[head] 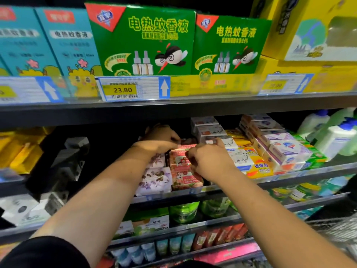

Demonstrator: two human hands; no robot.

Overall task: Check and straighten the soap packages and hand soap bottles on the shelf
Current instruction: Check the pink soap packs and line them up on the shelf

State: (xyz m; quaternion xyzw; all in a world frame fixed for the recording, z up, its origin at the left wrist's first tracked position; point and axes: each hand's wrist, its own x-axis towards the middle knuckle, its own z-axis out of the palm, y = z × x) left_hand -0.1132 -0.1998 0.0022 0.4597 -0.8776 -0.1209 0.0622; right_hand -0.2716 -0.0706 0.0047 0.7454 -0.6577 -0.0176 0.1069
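Two green boxes [143,41] overhead, pink soap [180,161] gripped

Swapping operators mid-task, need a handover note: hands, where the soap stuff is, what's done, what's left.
Left hand: fingers curled over the top of the pink packs, at the back.
Right hand: grips the same stack from the front right.
Pink packs: stacked mid-shelf between the purple packs and the white boxes; the bottom one looks askew.
Bottles: far right on the same shelf, upright, no hand on them.
Done: nothing clearly finished.
Left: square the pink stack, then check the boxes and bottles.
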